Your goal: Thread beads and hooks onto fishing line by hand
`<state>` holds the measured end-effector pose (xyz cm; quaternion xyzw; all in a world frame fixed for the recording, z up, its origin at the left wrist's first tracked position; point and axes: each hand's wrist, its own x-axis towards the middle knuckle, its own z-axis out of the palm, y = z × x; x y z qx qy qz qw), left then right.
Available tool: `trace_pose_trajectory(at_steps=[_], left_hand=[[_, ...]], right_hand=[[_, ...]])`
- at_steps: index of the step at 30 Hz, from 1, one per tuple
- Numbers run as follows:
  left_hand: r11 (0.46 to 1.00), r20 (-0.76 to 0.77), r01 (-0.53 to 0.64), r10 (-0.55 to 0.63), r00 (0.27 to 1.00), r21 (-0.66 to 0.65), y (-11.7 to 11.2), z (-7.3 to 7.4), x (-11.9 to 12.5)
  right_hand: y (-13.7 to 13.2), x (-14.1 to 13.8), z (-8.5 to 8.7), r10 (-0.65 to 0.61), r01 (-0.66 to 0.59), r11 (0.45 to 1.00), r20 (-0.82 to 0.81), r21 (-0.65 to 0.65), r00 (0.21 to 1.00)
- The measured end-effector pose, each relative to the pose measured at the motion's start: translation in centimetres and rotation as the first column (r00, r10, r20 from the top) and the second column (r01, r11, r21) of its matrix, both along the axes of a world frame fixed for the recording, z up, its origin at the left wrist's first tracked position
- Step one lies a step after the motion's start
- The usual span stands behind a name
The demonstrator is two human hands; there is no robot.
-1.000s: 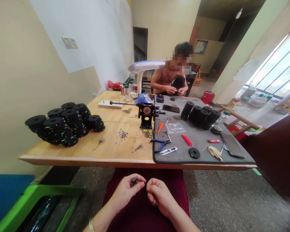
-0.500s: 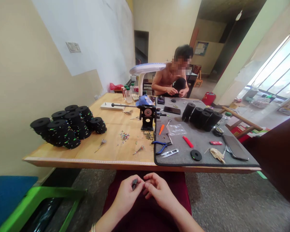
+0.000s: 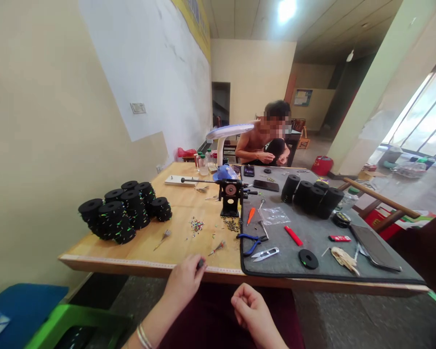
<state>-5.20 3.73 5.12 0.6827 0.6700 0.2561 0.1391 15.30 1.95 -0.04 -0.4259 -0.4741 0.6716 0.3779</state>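
Observation:
My left hand (image 3: 183, 278) is at the table's front edge, closed around a small dark grey object (image 3: 200, 263) that pokes out beside the thumb. Its kind does not show. Lower and to the right, over my lap, my right hand (image 3: 251, 310) has its fingers curled in a pinch; whatever is in them is too small or hidden. Just beyond the left hand lie a feathery-tipped piece (image 3: 218, 247) and a scatter of small coloured beads (image 3: 196, 225). Blue-handled pliers (image 3: 252, 242) and silver thread snips (image 3: 266, 254) rest on the grey mat (image 3: 276, 267).
Stacked black foam spools (image 3: 111, 215) stand at the left, more black spools (image 3: 314, 198) at the right. A hand-cranked winder (image 3: 230, 198) and a lamp (image 3: 229, 131) occupy the middle. Across the table sits another person (image 3: 252, 145). A green stool (image 3: 58, 325) is at lower left.
My hands have parted. The left has moved up and left to the table edge with the dark grey object; the right has dropped slightly and curled. The view has tilted upward.

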Motion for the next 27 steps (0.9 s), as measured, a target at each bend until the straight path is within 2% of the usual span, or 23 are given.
trace_pose_trajectory(at_steps=[2,4,8,12,16,19,22,27], left_hand=[[0.998,-0.185,-0.057,0.049,0.982,-0.035,1.6,0.3,-1.3],[0.995,-0.253,-0.083,0.066,0.965,-0.056,2.9,0.4,-2.2],[0.996,-0.285,-0.076,0.057,0.957,-0.055,4.5,0.6,-2.6],[0.998,-0.297,-0.059,0.054,0.953,-0.006,5.2,1.3,-2.5],[0.998,-0.274,-0.033,0.046,0.961,0.052,6.1,2.1,-1.6],[0.997,-0.248,0.033,-0.016,0.969,0.065,7.5,2.4,-0.2],[0.995,-0.239,0.086,-0.070,0.968,0.055,9.5,2.4,1.4],[0.994,-0.251,0.109,-0.111,0.962,-0.022,12.8,2.1,3.2]], right_hand=[[0.0,0.2,-0.3,-0.023,0.020,0.999,-0.071,-0.046,0.997],[0.1,0.3,-0.4,-0.045,0.037,0.996,-0.098,-0.080,0.994],[0.2,0.5,-0.5,-0.077,0.069,0.994,-0.089,-0.090,0.993],[0.4,0.6,-1.4,-0.111,0.101,0.990,-0.104,-0.096,0.988],[0.5,0.8,-2.3,-0.124,0.114,0.989,-0.108,-0.096,0.986],[0.4,0.8,-2.3,-0.123,0.114,0.989,-0.108,-0.091,0.987],[0.3,0.7,-1.9,-0.113,0.104,0.990,-0.094,-0.095,0.989],[0.2,0.8,-1.6,-0.112,0.095,0.987,-0.128,-0.133,0.985]])
